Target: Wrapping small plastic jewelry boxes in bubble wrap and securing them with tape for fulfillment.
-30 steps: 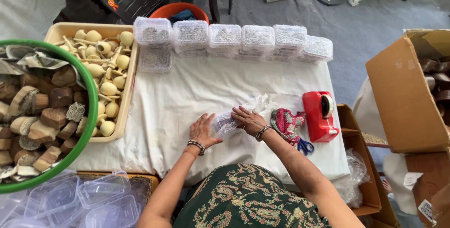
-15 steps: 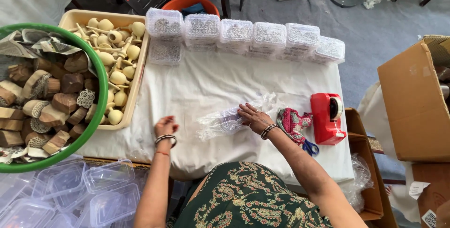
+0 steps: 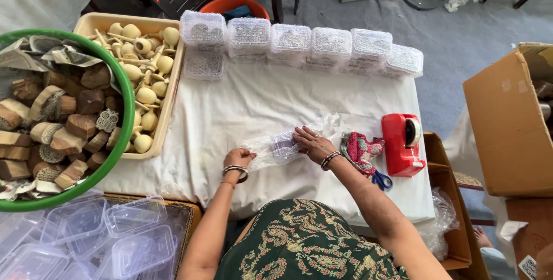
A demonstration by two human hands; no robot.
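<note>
Head view: just left of the red tape dispenser (image 3: 402, 144), the right hand (image 3: 311, 143) presses flat on a clear wrapped packet (image 3: 280, 147), pinning it, while the left hand (image 3: 238, 158) pinches its near end.

Brightness: you work in even, soft daylight; the white cloth on the desk (image 3: 242, 107) reads bright without blowing out.
Shadows: faint, soft ones lie under your forearms near the desk's near edge.
Glare: small glints on the clear plastic tubs (image 3: 115, 239).
Sharpness: crisp at centre, no motion blur.
Distortion: wide-angle bending toward the picture's edges.
</note>
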